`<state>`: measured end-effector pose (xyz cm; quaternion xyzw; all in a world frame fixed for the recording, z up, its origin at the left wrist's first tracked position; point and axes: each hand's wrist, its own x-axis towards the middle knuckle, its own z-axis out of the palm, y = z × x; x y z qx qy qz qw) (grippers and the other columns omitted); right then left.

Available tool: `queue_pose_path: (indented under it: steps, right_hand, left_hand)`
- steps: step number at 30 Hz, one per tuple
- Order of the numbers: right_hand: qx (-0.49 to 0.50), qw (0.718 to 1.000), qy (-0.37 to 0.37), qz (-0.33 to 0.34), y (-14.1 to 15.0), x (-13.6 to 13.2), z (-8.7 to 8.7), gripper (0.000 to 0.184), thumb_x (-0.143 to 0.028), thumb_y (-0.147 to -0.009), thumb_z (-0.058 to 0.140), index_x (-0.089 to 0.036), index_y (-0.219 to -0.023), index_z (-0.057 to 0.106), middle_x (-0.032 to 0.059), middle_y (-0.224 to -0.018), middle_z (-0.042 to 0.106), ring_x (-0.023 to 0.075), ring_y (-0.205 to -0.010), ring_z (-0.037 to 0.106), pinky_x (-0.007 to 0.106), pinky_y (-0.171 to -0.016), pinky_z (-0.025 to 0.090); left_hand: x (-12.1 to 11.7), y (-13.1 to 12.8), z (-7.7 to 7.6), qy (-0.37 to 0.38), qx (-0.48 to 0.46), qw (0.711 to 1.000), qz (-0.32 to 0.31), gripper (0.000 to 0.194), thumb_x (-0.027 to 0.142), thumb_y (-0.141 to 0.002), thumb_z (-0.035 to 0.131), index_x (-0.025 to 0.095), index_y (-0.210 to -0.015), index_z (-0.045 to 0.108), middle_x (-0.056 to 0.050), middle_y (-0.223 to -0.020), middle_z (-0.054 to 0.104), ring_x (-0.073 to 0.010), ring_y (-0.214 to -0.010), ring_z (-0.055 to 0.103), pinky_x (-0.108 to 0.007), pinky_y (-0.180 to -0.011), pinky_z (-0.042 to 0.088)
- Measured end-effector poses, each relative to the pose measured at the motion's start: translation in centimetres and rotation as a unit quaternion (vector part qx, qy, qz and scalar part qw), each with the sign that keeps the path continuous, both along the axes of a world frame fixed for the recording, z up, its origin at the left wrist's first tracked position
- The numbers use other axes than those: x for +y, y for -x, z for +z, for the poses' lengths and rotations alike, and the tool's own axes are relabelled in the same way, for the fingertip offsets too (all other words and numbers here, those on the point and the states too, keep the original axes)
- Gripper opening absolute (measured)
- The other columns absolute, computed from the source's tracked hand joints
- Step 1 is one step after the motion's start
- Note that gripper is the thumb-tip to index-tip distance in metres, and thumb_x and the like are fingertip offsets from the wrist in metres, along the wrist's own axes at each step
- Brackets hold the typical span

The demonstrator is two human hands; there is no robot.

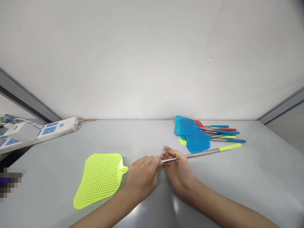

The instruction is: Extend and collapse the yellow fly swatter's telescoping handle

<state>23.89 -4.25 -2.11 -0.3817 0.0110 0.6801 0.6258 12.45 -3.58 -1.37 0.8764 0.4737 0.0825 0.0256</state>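
Yellow-green plastic makes up the broad, perforated head of the fly swatter that the person has in both hands, just to the left of the left hand. That hand is closed around the metal rod near the head, knuckles up. The right hand sits just beside it, turned palm up, thumb and curled fingers loosely about the same rod, which runs on past it to the right and ends in a yellow-green grip.

Beyond the right hand, near the wall, lies a pile of other swatters, blue ones on top with red and yellow-green showing beneath, their handles pointing right. Well to the left of the hands, a white power strip with blue sockets lies on the grey table, a white plug block on it.
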Motion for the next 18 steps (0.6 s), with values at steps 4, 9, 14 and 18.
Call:
queue_pose_path:
  steps: [4, 9, 14, 18]
  right_hand:
    - [0.098, 0.992, 0.064, -0.044, -2.5, 1.4, 1.7, 0.006, -0.019, -0.067, 0.043, -0.015, -0.067, 0.047, 0.001, -0.055, 0.046, 0.0111, -0.054, 0.048, 0.026, -0.054, 0.042]
    - [0.136, 0.986, 0.029, -0.09, -4.8, 2.2, 3.0, 0.023, -0.018, -0.07, 0.038, -0.018, -0.051, 0.025, -0.0056, -0.042, 0.025, 0.0068, -0.037, 0.028, 0.024, -0.043, 0.035]
    - [0.102, 0.986, -0.04, -0.125, -4.0, 1.8, 2.7, 0.033, -0.018, -0.069, 0.039, -0.018, -0.051, 0.012, -0.0069, -0.04, 0.013, 0.0065, -0.035, 0.016, 0.021, -0.036, 0.022]
    - [0.085, 0.982, -0.054, -0.157, -3.0, 0.8, 2.6, 0.035, -0.019, -0.069, 0.041, -0.018, -0.052, 0.011, -0.0071, -0.041, 0.011, 0.0065, -0.036, 0.013, 0.022, -0.037, 0.019]
  left_hand:
    - [1.0, 0.9, 0.6, -0.018, 0.018, 0.999, 0.035, 0.03, 0.029, -0.082, 0.023, 0.019, -0.067, 0.047, 0.0, -0.061, 0.055, -0.0136, -0.058, 0.049, -0.025, -0.051, 0.027]
    - [1.0, 0.8, 0.7, 0.026, 0.015, 0.999, 0.031, 0.033, 0.031, -0.083, 0.018, 0.019, -0.067, 0.044, 0.001, -0.06, 0.054, -0.0121, -0.055, 0.048, -0.024, -0.049, 0.026]
    - [0.4, 0.1, 1.3, 0.041, 0.025, 0.998, 0.038, 0.032, 0.029, -0.083, 0.019, 0.019, -0.067, 0.044, 0.001, -0.059, 0.055, -0.0123, -0.053, 0.049, -0.024, -0.046, 0.023]
    - [0.2, 0.0, 2.1, 0.054, 0.032, 0.997, 0.038, 0.031, 0.027, -0.083, 0.019, 0.019, -0.066, 0.044, 0.002, -0.057, 0.055, -0.0133, -0.053, 0.05, -0.025, -0.046, 0.021]
